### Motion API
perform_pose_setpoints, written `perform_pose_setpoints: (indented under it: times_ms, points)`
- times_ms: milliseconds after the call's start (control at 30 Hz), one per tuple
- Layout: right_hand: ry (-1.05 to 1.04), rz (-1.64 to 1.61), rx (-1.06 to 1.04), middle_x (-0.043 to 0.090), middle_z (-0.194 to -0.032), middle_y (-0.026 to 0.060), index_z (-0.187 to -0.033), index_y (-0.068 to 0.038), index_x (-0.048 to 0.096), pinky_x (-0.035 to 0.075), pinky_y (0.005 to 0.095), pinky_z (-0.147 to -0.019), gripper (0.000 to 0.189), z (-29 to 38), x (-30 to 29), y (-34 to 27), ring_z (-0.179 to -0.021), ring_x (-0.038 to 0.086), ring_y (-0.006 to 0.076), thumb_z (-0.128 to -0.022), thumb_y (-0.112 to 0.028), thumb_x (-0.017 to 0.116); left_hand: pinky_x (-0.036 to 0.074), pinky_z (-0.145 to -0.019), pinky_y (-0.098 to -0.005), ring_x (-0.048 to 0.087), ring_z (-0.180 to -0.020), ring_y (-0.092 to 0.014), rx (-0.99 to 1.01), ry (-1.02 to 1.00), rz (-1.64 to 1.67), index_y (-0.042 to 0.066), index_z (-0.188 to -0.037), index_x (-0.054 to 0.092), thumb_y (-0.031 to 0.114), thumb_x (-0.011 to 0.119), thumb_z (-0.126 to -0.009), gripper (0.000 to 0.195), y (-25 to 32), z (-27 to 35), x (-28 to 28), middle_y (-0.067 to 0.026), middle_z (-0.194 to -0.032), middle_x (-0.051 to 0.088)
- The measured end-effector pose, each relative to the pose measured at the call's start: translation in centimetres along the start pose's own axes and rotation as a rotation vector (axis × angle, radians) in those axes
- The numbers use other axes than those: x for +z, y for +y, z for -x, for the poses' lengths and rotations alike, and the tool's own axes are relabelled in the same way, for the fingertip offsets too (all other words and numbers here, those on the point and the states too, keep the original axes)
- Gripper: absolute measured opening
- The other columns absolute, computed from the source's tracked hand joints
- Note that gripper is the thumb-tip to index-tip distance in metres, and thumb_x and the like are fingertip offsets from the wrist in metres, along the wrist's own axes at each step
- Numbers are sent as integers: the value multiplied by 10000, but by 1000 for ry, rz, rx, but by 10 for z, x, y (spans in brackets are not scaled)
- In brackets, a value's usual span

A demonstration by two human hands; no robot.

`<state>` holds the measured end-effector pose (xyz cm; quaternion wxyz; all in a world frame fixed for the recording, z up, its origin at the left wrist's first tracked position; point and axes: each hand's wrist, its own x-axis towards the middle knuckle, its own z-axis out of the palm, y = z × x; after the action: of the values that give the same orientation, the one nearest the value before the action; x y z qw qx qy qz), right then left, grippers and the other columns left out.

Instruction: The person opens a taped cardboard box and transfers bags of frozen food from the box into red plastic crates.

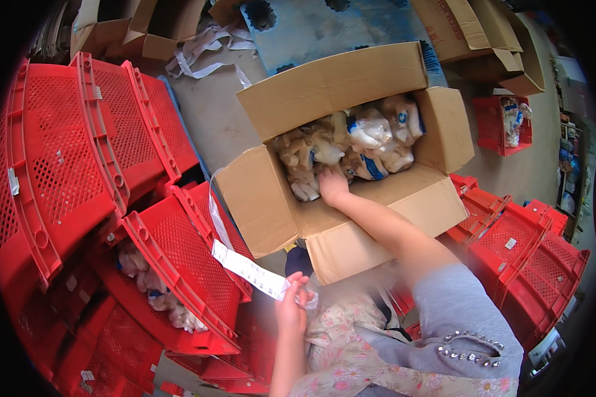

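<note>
A large cardboard box with its flaps folded out stands before me. Inside it lie several clear plastic bags with blue print and pale contents that I cannot make out. My right hand reaches over the near flap and down among the bags at the box's near wall; its fingertips are hidden there, so its grip does not show. Outside the box, nearer to me, my left hand pinches a long white paper strip with printing on it. The strip's far end points to the upper left.
Red perforated plastic crates are stacked at the left; one crate holds bagged goods. More red crates stand at the right. A blue plastic pallet, opened cartons and loose white strapping lie beyond the box.
</note>
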<state>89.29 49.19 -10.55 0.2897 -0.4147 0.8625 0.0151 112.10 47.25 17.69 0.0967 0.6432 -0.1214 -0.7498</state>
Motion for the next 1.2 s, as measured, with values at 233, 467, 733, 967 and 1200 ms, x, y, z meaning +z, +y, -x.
perform_pose_setpoints:
  times_ms: [233, 467, 733, 967, 1200]
  points:
    - [-156, 411, -309, 669, -968, 68, -874, -102, 697, 517, 365, -677, 196, -50, 52, 7, -902, 630, 219, -800, -138, 520, 476, -642, -291, 418, -530, -72, -59, 104, 70, -5, -1128, 537, 118, 515, -908, 253, -5, -11, -17, -99, -989, 619]
    - [-366, 300, -330, 692, -899, 114, -856, -64, 699, 534, 379, -685, 154, -43, 25, 24, -847, 668, 273, -790, -127, 576, 474, -648, -299, 409, -529, -69, -17, 88, 50, -2, -1131, 536, 123, 503, -917, 250, 9, -10, -17, -92, -989, 620]
    - [-148, -428, -215, 649, -780, 140, -765, -10, 623, 497, 368, -643, 141, 21, -118, 59, -719, 627, 277, -662, -104, 646, 477, -651, -306, 402, -526, -66, -3, 17, 83, -8, -1143, 529, 135, 489, -929, 261, 15, 0, -13, -105, -996, 612]
    - [-261, -1289, -18, 527, -745, -34, -857, -42, 537, 412, 206, -573, 180, 101, -222, 53, -656, 501, 53, -703, -35, 632, 474, -678, -324, 396, -529, -77, -14, -100, 26, -8, -1153, 527, 128, 499, -922, 270, 19, 0, 13, -110, -1013, 609]
    - [-543, -2073, -78, 520, -772, 14, -809, -88, 472, 453, 242, -620, 338, 164, -263, 14, -701, 522, 117, -619, -167, 740, 386, -1041, -433, 449, -1260, -268, -118, -452, 127, 38, -1392, 349, 439, 700, -793, 802, 20, -3, 30, -88, -1366, 471]
